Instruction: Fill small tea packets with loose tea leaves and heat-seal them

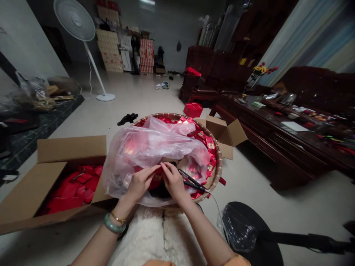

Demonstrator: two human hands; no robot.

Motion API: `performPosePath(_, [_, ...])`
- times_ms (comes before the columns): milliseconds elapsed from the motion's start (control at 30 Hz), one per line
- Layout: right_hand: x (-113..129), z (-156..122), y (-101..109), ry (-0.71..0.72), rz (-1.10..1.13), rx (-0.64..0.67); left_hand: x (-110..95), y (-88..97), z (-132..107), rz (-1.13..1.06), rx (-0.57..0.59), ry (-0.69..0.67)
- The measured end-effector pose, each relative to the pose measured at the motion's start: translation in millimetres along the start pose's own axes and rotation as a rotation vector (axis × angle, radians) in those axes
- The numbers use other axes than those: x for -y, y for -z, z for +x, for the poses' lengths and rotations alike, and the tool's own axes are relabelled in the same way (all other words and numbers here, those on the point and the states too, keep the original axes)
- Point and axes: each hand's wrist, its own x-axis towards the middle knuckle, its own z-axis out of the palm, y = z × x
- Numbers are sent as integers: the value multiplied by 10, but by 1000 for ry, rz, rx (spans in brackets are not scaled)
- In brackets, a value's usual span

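My left hand (141, 183) and my right hand (173, 181) meet at the front of a clear plastic bag (149, 147), their fingers pinching its film. The bag holds red packets (210, 146) with gold print and lies in a round woven bamboo basket (219, 162). A black corded clamp tool (192, 180), possibly a heat sealer, lies against my right hand, and I cannot tell if it is gripped. A cardboard box (70, 149) at my left is filled with loose red packets (69, 192).
A second open carton (224, 131) stands behind the basket. At lower right are a round black stand (249, 229) and a pole. A red box (193, 109) and black cloth (127, 119) lie on the floor. A dark wooden table (277, 111) runs along the right.
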Motion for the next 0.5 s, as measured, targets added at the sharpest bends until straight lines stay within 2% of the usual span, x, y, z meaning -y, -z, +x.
performPosePath(233, [-28, -36, -17, 109, -32, -107, 7, -100, -22, -64, -9, 279])
performPosePath(500, [-3, -9, 21, 99, 53, -146, -72, -158, -25, -161, -69, 407])
